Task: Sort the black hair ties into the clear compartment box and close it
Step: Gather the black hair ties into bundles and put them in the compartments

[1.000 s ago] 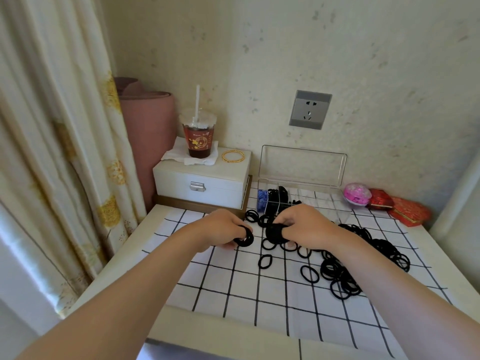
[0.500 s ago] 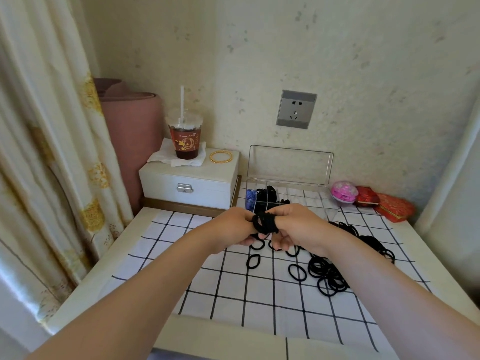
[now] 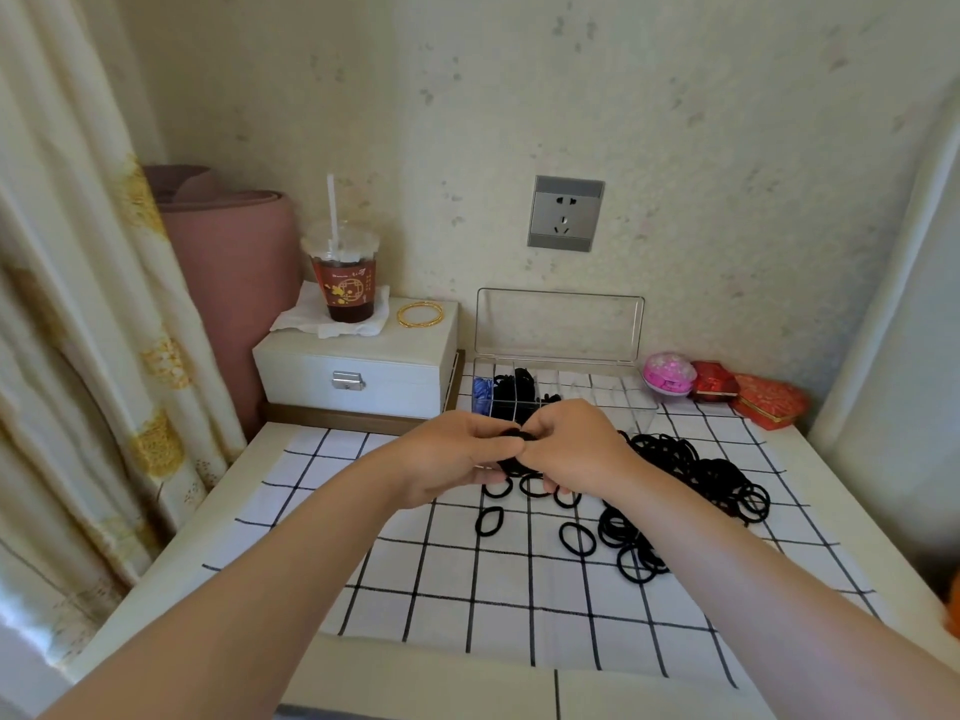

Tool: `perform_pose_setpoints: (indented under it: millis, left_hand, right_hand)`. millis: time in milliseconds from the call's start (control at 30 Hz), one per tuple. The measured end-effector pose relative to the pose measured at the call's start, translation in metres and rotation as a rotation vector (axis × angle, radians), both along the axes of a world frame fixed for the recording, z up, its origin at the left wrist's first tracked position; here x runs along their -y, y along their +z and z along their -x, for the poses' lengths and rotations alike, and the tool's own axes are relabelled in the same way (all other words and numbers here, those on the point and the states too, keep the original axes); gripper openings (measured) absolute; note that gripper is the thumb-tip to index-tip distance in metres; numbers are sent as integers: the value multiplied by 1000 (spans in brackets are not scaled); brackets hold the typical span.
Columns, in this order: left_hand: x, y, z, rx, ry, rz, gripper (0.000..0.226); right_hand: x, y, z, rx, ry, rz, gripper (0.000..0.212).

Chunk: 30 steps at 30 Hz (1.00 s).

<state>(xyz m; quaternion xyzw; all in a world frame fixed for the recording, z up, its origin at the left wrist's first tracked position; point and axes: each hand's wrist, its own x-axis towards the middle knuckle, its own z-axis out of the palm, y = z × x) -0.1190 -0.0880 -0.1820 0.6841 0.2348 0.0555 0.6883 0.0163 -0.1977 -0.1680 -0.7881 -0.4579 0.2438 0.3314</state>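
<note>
Before the clear compartment box [image 3: 597,392], lid up, left hand [image 3: 452,454] and right hand [image 3: 576,449] both grip one hair tie bundle [image 3: 514,466], hiding the box's front edge; loose hair ties [image 3: 696,470] lie front-right, white jewelry box [image 3: 358,376] left.

I see only a dark sliver of the hair-tie bunch [image 3: 513,435], gripped between my left hand [image 3: 454,457] and right hand [image 3: 574,444]; the rest is covered. The hands also hide the clear compartment box's [image 3: 597,389] front-left edge. An orange object [image 3: 954,610] is cut off at the right edge.
</note>
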Motion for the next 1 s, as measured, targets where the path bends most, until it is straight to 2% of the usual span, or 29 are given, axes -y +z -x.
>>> perform_pose_setpoints:
  millis: [133, 267, 433, 600, 733, 900, 1000]
  left_hand:
    - [-1, 3, 3, -23, 10, -80, 30]
    - [-1, 5, 4, -42, 25, -157, 28]
    - [-3, 7, 6, 2, 52, -61, 28]
    - [-2, 6, 1, 55, 188, 18, 27]
    - [-2, 6, 1, 24, 261, -93, 22]
    - [4, 6, -4, 35, 298, -49, 24]
    - [8, 6, -7, 9, 307, -115, 21]
  right_hand:
    - [4, 5, -2, -125, 61, 48, 14]
    - [10, 9, -13, -448, 163, 78, 22]
    - [12, 5, -17, -512, 63, 6, 24]
    - [11, 0, -20, -759, 101, -8, 37]
    - [11, -4, -21, -793, 79, -37, 37]
    - [15, -6, -19, -834, 3, -78, 32]
    - [19, -8, -18, -846, -14, -80, 29]
